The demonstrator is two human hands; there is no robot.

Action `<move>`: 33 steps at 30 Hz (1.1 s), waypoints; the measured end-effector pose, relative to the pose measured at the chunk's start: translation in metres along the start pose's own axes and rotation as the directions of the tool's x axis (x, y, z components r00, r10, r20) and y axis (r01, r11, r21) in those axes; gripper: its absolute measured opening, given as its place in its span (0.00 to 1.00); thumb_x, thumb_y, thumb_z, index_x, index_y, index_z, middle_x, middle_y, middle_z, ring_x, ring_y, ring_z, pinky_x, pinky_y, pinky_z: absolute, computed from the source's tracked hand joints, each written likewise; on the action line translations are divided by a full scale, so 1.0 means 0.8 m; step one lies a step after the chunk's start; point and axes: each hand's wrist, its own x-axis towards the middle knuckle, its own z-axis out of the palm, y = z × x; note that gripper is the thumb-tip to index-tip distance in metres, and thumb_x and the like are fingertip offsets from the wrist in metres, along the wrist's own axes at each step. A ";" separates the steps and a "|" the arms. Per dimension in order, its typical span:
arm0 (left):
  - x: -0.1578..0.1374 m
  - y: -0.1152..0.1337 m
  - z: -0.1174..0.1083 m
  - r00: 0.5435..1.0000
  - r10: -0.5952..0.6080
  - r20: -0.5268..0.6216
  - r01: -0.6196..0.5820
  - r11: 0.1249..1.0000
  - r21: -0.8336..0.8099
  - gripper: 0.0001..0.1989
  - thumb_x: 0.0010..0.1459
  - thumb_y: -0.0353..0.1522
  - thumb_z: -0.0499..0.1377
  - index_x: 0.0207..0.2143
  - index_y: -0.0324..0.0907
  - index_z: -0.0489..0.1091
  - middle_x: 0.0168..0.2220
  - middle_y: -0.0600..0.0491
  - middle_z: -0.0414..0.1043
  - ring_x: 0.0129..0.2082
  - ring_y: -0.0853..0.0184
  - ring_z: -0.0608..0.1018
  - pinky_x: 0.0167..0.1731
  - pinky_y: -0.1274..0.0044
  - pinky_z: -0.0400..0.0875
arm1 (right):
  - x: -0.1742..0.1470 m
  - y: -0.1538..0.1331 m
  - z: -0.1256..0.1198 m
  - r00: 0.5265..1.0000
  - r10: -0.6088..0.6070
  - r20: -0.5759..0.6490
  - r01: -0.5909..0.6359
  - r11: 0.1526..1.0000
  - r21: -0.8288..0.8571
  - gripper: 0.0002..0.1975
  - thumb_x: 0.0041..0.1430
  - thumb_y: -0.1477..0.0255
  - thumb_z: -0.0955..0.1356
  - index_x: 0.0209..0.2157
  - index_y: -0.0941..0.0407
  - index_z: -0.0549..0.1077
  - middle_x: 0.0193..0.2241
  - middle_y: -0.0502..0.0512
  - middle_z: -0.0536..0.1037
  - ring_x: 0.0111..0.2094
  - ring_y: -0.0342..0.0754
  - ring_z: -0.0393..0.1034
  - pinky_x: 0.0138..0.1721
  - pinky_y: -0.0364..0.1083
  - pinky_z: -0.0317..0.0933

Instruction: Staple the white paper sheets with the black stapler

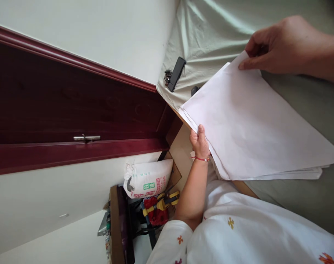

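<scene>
My left hand [201, 142], with a red string bracelet [201, 158] at the wrist, grips the near left edge of a stack of large white paper sheets [254, 124]. Its thumb lies at the edge; the other fingers are hidden. At the far corner, my right hand [283, 47] pinches the paper between thumb and fingers. That corner is slightly raised, and the layered edges of several sheets show along the left and lower sides. Whatever is on their undersides is out of sight. The stack is held above a bed or table covered with pale green cloth [208, 33].
On the cloth near its left corner lie a black phone [177, 74] and a bunch of keys [167, 77]. A small dark object [194, 90] is partly under the paper. Left are a dark red door [73, 99], a white printed sack [149, 179] and a yellow-and-red item [158, 207].
</scene>
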 end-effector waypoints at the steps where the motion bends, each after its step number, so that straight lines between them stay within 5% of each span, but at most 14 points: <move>1: 0.000 0.000 0.000 1.000 0.005 0.004 -0.005 1.000 -0.006 0.28 0.59 0.54 0.67 0.53 0.45 0.79 0.56 0.50 0.81 0.62 0.58 0.78 0.65 0.70 0.69 | 0.000 0.000 0.000 1.000 0.000 0.000 0.000 1.000 0.005 0.15 0.53 0.60 0.73 0.38 0.53 0.74 0.34 0.49 0.75 0.34 0.43 0.63 0.44 0.48 0.58; 26: 0.001 -0.004 -0.003 0.999 0.022 -0.033 -0.020 0.998 0.060 0.26 0.61 0.56 0.64 0.43 0.43 0.80 0.43 0.51 0.82 0.57 0.59 0.80 0.62 0.71 0.70 | -0.007 -0.002 -0.003 1.000 0.012 0.003 -0.012 0.995 0.095 0.13 0.54 0.64 0.72 0.41 0.52 0.80 0.32 0.47 0.75 0.33 0.41 0.63 0.46 0.46 0.59; 33: 0.001 -0.003 -0.003 0.995 -0.054 -0.078 0.060 0.996 0.067 0.27 0.60 0.57 0.64 0.42 0.42 0.80 0.47 0.49 0.82 0.60 0.57 0.78 0.63 0.69 0.70 | -0.012 -0.008 -0.007 1.000 0.014 0.013 -0.015 0.991 0.131 0.14 0.53 0.62 0.72 0.41 0.51 0.81 0.32 0.47 0.77 0.32 0.41 0.63 0.44 0.46 0.60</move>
